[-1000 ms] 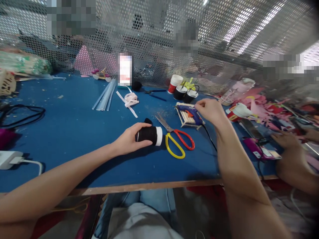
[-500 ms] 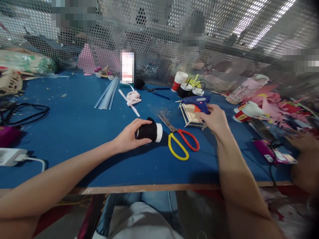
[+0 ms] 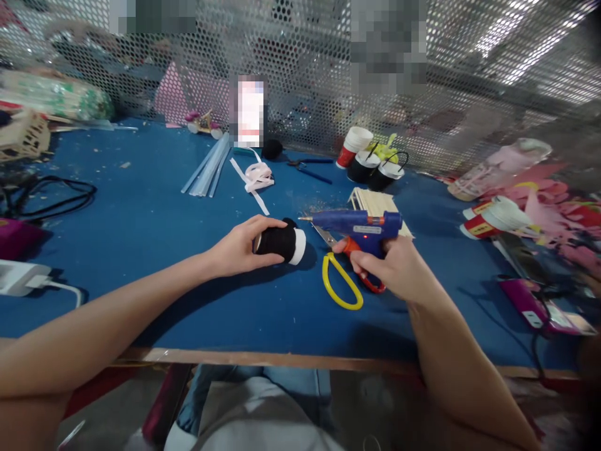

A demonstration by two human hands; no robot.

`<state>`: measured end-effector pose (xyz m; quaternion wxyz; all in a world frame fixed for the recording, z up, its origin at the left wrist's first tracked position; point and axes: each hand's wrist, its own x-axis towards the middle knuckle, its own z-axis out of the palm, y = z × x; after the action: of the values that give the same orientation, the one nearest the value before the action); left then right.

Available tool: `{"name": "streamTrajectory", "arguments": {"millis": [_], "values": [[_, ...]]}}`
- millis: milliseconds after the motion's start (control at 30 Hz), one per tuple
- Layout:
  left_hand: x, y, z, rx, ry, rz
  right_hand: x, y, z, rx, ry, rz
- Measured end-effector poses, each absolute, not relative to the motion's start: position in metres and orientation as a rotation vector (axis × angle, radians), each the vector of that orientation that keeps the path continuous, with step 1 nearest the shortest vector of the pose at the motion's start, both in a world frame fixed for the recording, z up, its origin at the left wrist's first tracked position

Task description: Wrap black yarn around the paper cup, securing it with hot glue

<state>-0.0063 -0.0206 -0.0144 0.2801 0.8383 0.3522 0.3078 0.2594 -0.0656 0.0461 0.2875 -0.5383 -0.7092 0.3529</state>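
Observation:
My left hand [image 3: 244, 245] is closed round a black-wrapped cup [image 3: 276, 244] with a white rim, lying on its side on the blue table. In my right hand [image 3: 392, 266] is a blue glue gun [image 3: 350, 222] with an orange trigger and a small red light. Its metal nozzle points left, toward the cup, with a gap between them. Beneath the glue gun lie scissors [image 3: 342, 285] with one yellow and one red handle, partly hidden by my right hand. A small wooden-stick stand [image 3: 375, 199] shows behind the gun.
Pale ribbon [image 3: 258, 177], clear glue sticks [image 3: 206, 168] and blue-handled pliers [image 3: 312, 169] lie toward the back. Several cups, one a red and white cup [image 3: 353, 147], stand near the mesh screen. A purple power strip [image 3: 533, 307] is at right, a white plug [image 3: 23, 275] at left.
My right hand has lifted the glue gun off the wooden stand and brought it forward and left, over the scissors. My left hand keeps its hold on the cup. The view has shifted slightly.

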Motion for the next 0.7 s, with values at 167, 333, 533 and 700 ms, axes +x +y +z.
{"name": "streamTrajectory", "arguments": {"millis": [167, 333, 533, 700], "values": [[-0.009, -0.018, -0.014, 2.215, 0.979, 0.778, 0.257, -0.074, 0.044, -1.565, -1.82, 1.043], [-0.009, -0.017, -0.012, 2.23, 0.969, 0.769, 0.253, -0.077, 0.035, -1.685, -1.832, 0.888], [-0.009, -0.017, -0.011, 2.268, 0.982, 0.771, 0.255, -0.079, 0.031, -1.698, -1.888, 0.728], [-0.009, -0.017, -0.011, 2.303, 0.99, 0.767, 0.255, -0.082, 0.03, -1.672, -1.931, 0.702]]}}
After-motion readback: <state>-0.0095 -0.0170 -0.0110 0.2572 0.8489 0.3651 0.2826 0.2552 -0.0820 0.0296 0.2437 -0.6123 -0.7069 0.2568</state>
